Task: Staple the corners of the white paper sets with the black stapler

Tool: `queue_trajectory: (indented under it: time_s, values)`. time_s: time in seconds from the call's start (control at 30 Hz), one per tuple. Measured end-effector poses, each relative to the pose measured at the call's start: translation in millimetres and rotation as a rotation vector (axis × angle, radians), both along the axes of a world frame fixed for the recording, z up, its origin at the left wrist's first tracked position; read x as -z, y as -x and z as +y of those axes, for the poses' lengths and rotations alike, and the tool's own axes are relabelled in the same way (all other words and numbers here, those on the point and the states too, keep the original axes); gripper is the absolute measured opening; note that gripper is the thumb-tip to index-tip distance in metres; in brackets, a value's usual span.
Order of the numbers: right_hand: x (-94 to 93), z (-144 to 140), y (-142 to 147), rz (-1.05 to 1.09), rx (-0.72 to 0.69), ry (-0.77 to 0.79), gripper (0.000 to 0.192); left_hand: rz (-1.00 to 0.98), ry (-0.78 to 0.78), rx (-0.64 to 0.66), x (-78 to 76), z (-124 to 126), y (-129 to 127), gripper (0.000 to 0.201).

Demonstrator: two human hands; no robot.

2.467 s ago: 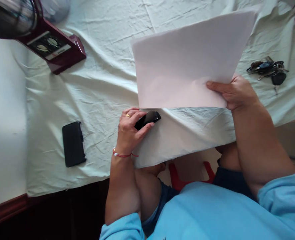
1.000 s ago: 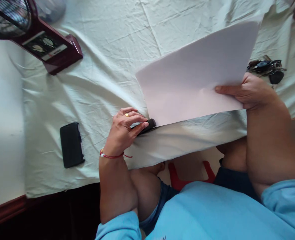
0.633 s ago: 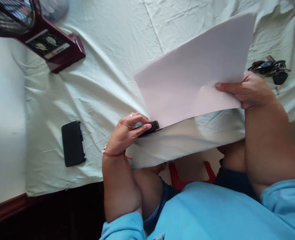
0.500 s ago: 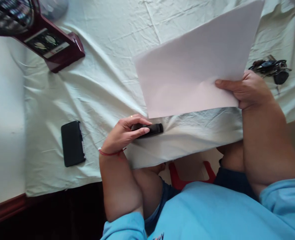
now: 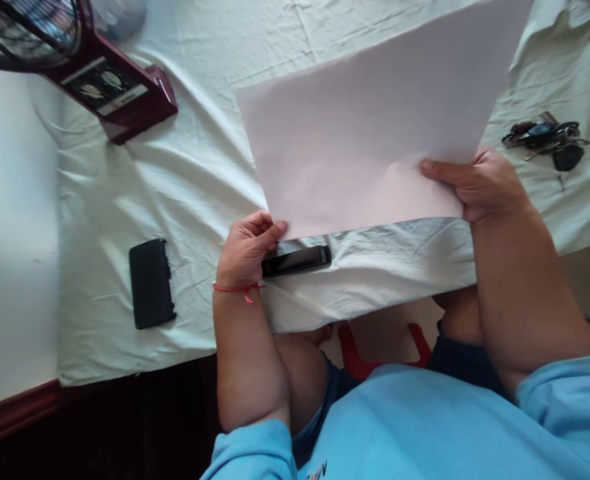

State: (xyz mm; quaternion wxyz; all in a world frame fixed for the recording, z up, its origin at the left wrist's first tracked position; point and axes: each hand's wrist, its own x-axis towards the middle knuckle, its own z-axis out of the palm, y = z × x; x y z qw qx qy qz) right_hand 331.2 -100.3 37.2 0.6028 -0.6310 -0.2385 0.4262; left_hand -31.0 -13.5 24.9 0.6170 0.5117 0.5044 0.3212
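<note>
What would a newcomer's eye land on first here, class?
Probably the large, white, rectangular paper, held between left hand and right hand. Just off its near edge lies a slim, black, stapler-like tool; a glossy, dark-red fan occupies the upper-left corner.

The paper [image 5: 369, 133] is plain pinkish-white, the stapler [image 5: 297, 261] black, the tablecloth [image 5: 199, 193] pale green, the shirt [image 5: 405, 427] light blue.

Smooth matt paper [image 5: 369, 133], glossy stapler [image 5: 297, 261], creased matt cloth [image 5: 202, 173].

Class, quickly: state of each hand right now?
Left hand: closed, pinching a corner of the white paper.
Right hand: closed, gripping the paper's right side.
</note>
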Motion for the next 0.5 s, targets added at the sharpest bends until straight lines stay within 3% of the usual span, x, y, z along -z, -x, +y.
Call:
queue_trajectory:
  time_s: [0.27, 0.5]
  values:
    - [8.0, 7, 4, -0.05, 0.015, 0.018, 0.048, -0.005, -0.013, -0.102, 4.2, -7, -3, 0.075]
    - [8.7, 11, 5, -0.012, 0.043, -0.007, 0.052, -0.068, -0.01, -0.084, 1.5, -10, -4, 0.064]
